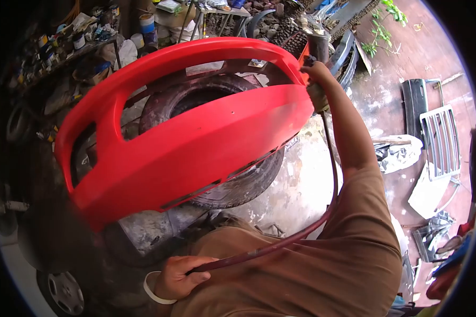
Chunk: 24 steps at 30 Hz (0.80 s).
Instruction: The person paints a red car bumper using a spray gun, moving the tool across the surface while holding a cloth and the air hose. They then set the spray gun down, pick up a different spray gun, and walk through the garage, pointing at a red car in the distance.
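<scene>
Here, red bumper (169,153) over tyres (251,186), stained floor (296,182), clutter (79,40) beyond; left grip (177,277) round hose (280,243), right grip (318,73) round spray gun (318,99).

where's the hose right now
In the head view, the hose runs from below the right hand, past the red bumper's right end, then curves across the shirt into the left hand.

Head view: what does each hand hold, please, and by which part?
The left hand grips the hose at its lower visible end; the right hand holds an apparent spray gun, exact grip unclear.
</scene>
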Each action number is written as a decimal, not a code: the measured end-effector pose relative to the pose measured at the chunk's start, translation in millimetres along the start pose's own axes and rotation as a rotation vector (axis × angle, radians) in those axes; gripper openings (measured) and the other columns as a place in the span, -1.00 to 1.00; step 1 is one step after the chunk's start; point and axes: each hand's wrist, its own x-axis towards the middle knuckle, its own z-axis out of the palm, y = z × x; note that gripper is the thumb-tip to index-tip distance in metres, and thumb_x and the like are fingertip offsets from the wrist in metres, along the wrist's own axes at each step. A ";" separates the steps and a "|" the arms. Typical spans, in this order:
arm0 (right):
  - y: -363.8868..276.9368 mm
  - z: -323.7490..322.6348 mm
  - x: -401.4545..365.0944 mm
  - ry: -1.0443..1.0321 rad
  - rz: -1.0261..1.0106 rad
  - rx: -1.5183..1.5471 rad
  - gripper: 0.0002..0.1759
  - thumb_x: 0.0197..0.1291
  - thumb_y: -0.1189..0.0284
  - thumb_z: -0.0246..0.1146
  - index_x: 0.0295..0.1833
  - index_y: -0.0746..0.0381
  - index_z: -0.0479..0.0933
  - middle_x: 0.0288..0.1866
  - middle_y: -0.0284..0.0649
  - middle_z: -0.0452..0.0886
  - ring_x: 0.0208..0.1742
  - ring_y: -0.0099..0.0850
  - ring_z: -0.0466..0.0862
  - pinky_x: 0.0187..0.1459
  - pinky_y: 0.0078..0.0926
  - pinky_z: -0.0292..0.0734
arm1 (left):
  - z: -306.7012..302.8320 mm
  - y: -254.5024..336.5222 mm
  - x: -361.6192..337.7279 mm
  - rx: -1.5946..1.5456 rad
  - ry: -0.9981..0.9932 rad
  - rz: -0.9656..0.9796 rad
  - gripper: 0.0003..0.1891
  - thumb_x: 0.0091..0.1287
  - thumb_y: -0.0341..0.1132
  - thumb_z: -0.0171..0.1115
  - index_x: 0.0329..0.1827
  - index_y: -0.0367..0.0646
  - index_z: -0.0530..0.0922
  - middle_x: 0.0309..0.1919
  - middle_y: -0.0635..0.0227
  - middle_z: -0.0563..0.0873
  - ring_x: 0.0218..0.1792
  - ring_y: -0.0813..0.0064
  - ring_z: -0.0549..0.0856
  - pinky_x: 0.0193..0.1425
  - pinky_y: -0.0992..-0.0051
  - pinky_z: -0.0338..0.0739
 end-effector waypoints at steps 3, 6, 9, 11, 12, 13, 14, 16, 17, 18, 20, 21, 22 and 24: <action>0.7 -38.0 -56.4 0.113 0.065 -0.098 -0.38 0.27 -0.06 0.48 -0.08 0.39 0.78 -0.31 0.08 0.81 -0.20 -0.05 0.87 -0.10 -0.10 0.69 | -0.8 6.4 -5.9 0.036 0.015 -0.078 -0.66 0.52 -0.38 0.40 0.27 -0.34 0.71 0.03 0.06 0.87 0.00 0.28 0.88 0.12 0.42 0.70; 37.3 -65.6 -80.5 0.146 0.119 -0.074 -0.41 0.30 -0.07 0.46 -0.02 0.30 0.79 -0.29 0.04 0.82 -0.20 -0.08 0.87 -0.11 -0.12 0.70 | 2.9 5.8 -7.8 0.047 -0.025 -0.129 -0.67 0.53 -0.37 0.39 0.28 -0.31 0.71 0.07 0.06 0.86 0.04 0.27 0.87 0.17 0.40 0.69; 33.3 -78.4 -114.9 0.126 0.203 -0.020 -0.46 0.35 -0.07 0.43 0.07 0.20 0.80 -0.28 -0.03 0.82 -0.24 -0.11 0.85 -0.12 -0.15 0.68 | 8.9 6.7 -4.4 0.086 -0.078 -0.128 -0.67 0.53 -0.36 0.39 0.29 -0.28 0.71 0.09 0.06 0.86 0.06 0.24 0.87 0.19 0.37 0.70; 34.7 -74.2 -127.1 0.111 0.164 0.124 -0.53 0.42 -0.05 0.39 0.13 0.10 0.81 -0.30 -0.11 0.81 -0.33 -0.19 0.79 -0.18 -0.18 0.64 | 11.4 7.0 -3.5 0.128 -0.100 -0.114 -0.67 0.53 -0.36 0.39 0.29 -0.27 0.71 0.09 0.06 0.86 0.07 0.22 0.87 0.20 0.36 0.71; 35.0 -70.4 -133.1 0.139 -0.017 0.118 -0.55 0.43 -0.04 0.39 0.12 0.08 0.82 -0.31 -0.13 0.80 -0.34 -0.24 0.77 -0.21 -0.20 0.63 | 12.3 7.2 -4.4 0.146 -0.109 -0.107 -0.67 0.53 -0.36 0.39 0.29 -0.27 0.71 0.10 0.06 0.86 0.08 0.21 0.87 0.20 0.35 0.71; 34.4 -64.7 -138.1 0.166 -0.199 0.108 -0.57 0.43 -0.03 0.39 0.12 0.06 0.82 -0.32 -0.15 0.79 -0.36 -0.29 0.75 -0.23 -0.22 0.62 | 13.1 6.5 -5.6 0.162 -0.119 -0.100 -0.67 0.53 -0.36 0.39 0.29 -0.27 0.71 0.10 0.06 0.85 0.08 0.19 0.87 0.21 0.34 0.71; 34.4 -58.7 -143.6 0.169 -0.244 0.126 -0.57 0.44 -0.03 0.40 0.08 0.08 0.82 -0.33 -0.16 0.78 -0.37 -0.32 0.74 -0.26 -0.24 0.62 | 13.6 5.0 -7.6 0.170 -0.121 -0.104 -0.67 0.53 -0.37 0.39 0.29 -0.27 0.71 0.09 0.06 0.86 0.08 0.19 0.87 0.20 0.34 0.71; 17.7 -53.7 -159.9 0.150 -0.203 0.191 -0.56 0.45 -0.02 0.40 -0.01 0.16 0.80 -0.36 -0.17 0.77 -0.40 -0.37 0.74 -0.30 -0.28 0.62 | 14.7 1.8 -14.1 0.182 -0.127 -0.119 -0.67 0.52 -0.37 0.39 0.28 -0.26 0.71 0.09 0.06 0.86 0.08 0.18 0.87 0.20 0.34 0.71; -1.6 -58.0 -169.2 0.125 -0.117 0.238 -0.54 0.46 -0.02 0.40 -0.06 0.21 0.78 -0.37 -0.18 0.76 -0.40 -0.38 0.74 -0.32 -0.31 0.62 | 14.8 0.2 -16.9 0.183 -0.138 -0.100 -0.67 0.51 -0.37 0.40 0.28 -0.26 0.72 0.09 0.06 0.86 0.08 0.17 0.87 0.19 0.34 0.71; -22.5 -64.9 -178.2 0.098 -0.036 0.283 -0.50 0.46 -0.02 0.40 -0.12 0.27 0.77 -0.39 -0.18 0.76 -0.41 -0.40 0.75 -0.35 -0.33 0.62 | 14.8 -1.2 -18.8 0.182 -0.144 -0.080 -0.67 0.51 -0.38 0.40 0.28 -0.25 0.72 0.08 0.06 0.86 0.08 0.17 0.87 0.19 0.34 0.71; -70.8 -84.9 -212.4 -0.041 0.056 0.246 -0.43 0.49 -0.07 0.38 -0.05 0.32 0.69 -0.43 -0.28 0.68 -0.43 -0.51 0.62 -0.38 -0.32 0.54 | 16.0 0.7 -23.6 0.187 -0.163 -0.039 -0.67 0.50 -0.38 0.41 0.27 -0.24 0.72 0.07 0.06 0.86 0.07 0.16 0.87 0.17 0.34 0.72; -90.1 -88.6 -226.8 -0.076 0.044 0.315 -0.43 0.49 -0.07 0.37 -0.10 0.32 0.68 -0.45 -0.29 0.67 -0.45 -0.52 0.63 -0.40 -0.35 0.54 | 16.8 3.1 -24.6 0.195 -0.179 -0.018 -0.68 0.50 -0.38 0.41 0.27 -0.23 0.72 0.07 0.06 0.86 0.06 0.15 0.87 0.16 0.34 0.72; -105.9 -90.0 -238.7 -0.114 0.030 0.385 -0.42 0.50 -0.08 0.36 -0.16 0.32 0.67 -0.46 -0.30 0.66 -0.46 -0.53 0.64 -0.41 -0.38 0.54 | 17.8 5.4 -26.0 0.203 -0.192 0.002 -0.68 0.50 -0.38 0.41 0.27 -0.23 0.72 0.06 0.07 0.86 0.06 0.14 0.87 0.15 0.33 0.72; -147.5 -96.4 -268.8 -0.139 -0.026 0.371 -0.42 0.52 -0.09 0.33 -0.22 0.27 0.66 -0.47 -0.33 0.67 -0.49 -0.53 0.65 -0.44 -0.47 0.54 | 20.1 3.2 -30.8 0.187 -0.241 0.050 -0.67 0.51 -0.38 0.40 0.29 -0.21 0.71 0.07 0.06 0.85 0.03 0.12 0.86 0.13 0.32 0.72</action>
